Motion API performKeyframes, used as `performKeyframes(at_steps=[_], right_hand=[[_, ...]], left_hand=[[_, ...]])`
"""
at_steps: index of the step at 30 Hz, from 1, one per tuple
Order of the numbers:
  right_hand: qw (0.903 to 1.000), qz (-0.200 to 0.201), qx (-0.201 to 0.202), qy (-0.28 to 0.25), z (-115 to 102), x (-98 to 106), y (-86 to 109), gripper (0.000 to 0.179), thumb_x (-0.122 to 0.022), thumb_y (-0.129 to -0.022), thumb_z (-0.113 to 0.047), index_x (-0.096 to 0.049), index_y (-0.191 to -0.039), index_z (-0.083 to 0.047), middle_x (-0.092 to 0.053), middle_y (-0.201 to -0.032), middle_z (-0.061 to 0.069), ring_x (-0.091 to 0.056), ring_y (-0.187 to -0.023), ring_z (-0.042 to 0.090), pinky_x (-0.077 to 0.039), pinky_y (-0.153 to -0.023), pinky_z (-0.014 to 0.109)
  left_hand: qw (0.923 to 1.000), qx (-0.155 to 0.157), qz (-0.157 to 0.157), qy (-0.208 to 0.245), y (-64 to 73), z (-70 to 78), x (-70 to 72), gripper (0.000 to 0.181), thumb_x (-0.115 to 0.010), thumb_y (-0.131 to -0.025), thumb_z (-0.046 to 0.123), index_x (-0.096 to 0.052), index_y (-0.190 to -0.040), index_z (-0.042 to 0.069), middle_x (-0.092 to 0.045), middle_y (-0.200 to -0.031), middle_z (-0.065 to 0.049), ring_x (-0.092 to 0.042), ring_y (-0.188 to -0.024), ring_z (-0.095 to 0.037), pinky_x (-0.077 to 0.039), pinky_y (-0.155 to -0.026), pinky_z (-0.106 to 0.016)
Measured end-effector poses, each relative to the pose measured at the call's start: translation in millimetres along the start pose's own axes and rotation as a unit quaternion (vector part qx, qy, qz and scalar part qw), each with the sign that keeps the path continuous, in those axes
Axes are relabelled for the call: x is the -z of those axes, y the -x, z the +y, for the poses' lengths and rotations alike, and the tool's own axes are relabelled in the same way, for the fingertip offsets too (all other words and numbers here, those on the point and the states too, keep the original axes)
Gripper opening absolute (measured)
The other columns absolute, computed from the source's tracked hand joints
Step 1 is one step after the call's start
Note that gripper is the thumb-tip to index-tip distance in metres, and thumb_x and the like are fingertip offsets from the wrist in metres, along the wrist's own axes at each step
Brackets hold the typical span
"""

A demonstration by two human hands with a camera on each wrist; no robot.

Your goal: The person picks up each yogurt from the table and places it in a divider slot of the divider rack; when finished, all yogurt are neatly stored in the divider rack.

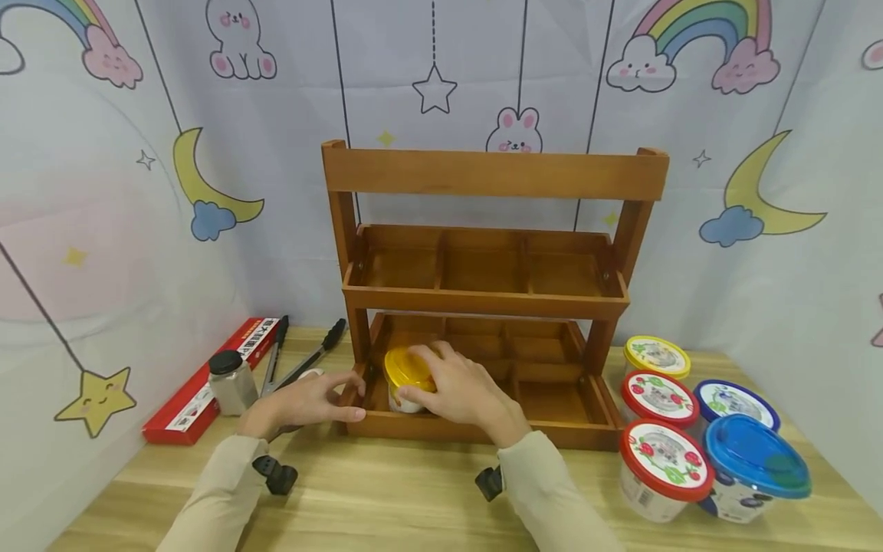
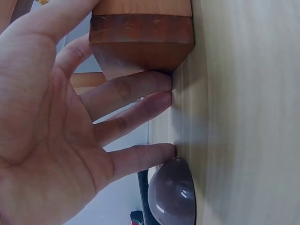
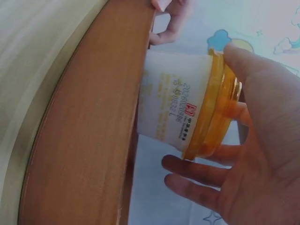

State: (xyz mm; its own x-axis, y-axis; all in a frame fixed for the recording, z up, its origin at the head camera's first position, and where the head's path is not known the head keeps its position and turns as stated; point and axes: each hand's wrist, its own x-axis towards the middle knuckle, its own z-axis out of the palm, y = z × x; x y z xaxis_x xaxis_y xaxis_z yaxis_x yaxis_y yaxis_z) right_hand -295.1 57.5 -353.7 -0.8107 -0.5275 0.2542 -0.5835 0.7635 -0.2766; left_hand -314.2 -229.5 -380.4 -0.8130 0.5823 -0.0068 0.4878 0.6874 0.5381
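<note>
In the head view, my right hand [image 1: 458, 385] grips a white tub with a yellow lid [image 1: 408, 369], thumb and fingers about the lid. The tub sits slightly tilted in the lower tier's front left compartment, its base hidden behind the front wall. Printed text shows on the tub's side [image 3: 176, 101] in the right wrist view. My left hand [image 1: 310, 400] touches the left front corner of the wooden rack [image 1: 483, 429]. Its fingers are spread in the left wrist view, with fingertips [image 2: 164, 80] at the rack's end and down at the tabletop.
Several tubs with red, yellow and blue lids [image 1: 665, 460] stand right of the rack. At left are a red box [image 1: 172, 429], a black-capped jar [image 1: 232, 383] and black-tipped tongs [image 1: 324, 345]. A brown rounded object [image 2: 173, 192] lies beside my left little finger.
</note>
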Motion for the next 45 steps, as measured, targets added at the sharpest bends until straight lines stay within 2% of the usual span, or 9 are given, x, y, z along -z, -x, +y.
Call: performKeyframes(at_steps=[6,15,22,31,39,45], right_hand=[[0.9999,-0.007,-0.009,0.009,-1,6,0.5,0.066,-0.053,-0.095,-0.062,-0.043,-0.151,-0.027,-0.047,-0.142,0.012,-0.059,-0.102,0.022,-0.052,-0.076,0.040],[0.9999,0.014,-0.010,0.004,-3,9,1.5,0.069,-0.061,-0.090,-0.064,-0.050,-0.144,-0.023,-0.057,-0.131,0.005,-0.060,-0.092,0.016,-0.051,-0.080,0.041],[0.9999,-0.006,-0.004,0.011,1,9,3.5,0.066,-0.063,-0.092,-0.060,-0.049,-0.147,-0.025,-0.054,-0.140,0.008,-0.060,-0.115,0.027,-0.044,-0.097,0.057],[0.9998,-0.014,0.001,0.017,0,15,6.3,0.063,-0.063,-0.094,-0.055,-0.049,-0.148,-0.026,-0.050,-0.145,0.009,-0.056,-0.123,0.030,-0.039,-0.100,0.063],[0.9996,-0.018,0.005,0.021,-2,26,21.4,0.059,-0.063,-0.096,-0.049,-0.047,-0.149,-0.030,-0.043,-0.152,0.010,-0.053,-0.129,0.031,-0.036,-0.104,0.063],[0.9997,-0.002,0.007,0.024,4,43,40.1,0.055,-0.064,-0.097,-0.044,-0.048,-0.148,-0.030,-0.045,-0.151,0.008,-0.058,-0.123,0.030,-0.038,-0.102,0.061]], left_hand=[[1.0000,0.002,0.003,-0.008,-3.6,1.0,3.8,0.041,-0.069,-0.094,0.044,-0.059,-0.122,0.016,-0.057,-0.077,0.004,-0.044,-0.062,-0.011,-0.035,-0.056,-0.029],[0.9999,0.001,-0.003,0.011,-1.2,2.8,4.5,0.042,-0.070,-0.093,0.041,-0.059,-0.121,0.012,-0.058,-0.079,0.004,-0.046,-0.061,-0.011,-0.036,-0.056,-0.029],[0.9996,0.016,-0.005,0.023,-1.0,-0.8,1.5,0.044,-0.071,-0.093,0.043,-0.058,-0.124,0.015,-0.062,-0.099,0.000,-0.051,-0.076,-0.017,-0.040,-0.063,-0.034],[0.9998,0.015,-0.003,0.015,-1.4,-1.3,3.3,0.046,-0.070,-0.093,0.042,-0.058,-0.126,0.013,-0.062,-0.099,0.000,-0.052,-0.076,-0.017,-0.041,-0.064,-0.034],[0.9993,0.025,-0.009,0.028,-1.8,-0.6,2.5,0.045,-0.071,-0.093,0.041,-0.058,-0.125,0.013,-0.063,-0.099,-0.001,-0.053,-0.079,-0.018,-0.041,-0.066,-0.036],[0.9994,0.026,-0.008,0.023,-2.4,-2.3,0.5,0.046,-0.070,-0.093,0.044,-0.057,-0.127,0.015,-0.063,-0.096,0.001,-0.051,-0.078,-0.018,-0.039,-0.065,-0.035]])
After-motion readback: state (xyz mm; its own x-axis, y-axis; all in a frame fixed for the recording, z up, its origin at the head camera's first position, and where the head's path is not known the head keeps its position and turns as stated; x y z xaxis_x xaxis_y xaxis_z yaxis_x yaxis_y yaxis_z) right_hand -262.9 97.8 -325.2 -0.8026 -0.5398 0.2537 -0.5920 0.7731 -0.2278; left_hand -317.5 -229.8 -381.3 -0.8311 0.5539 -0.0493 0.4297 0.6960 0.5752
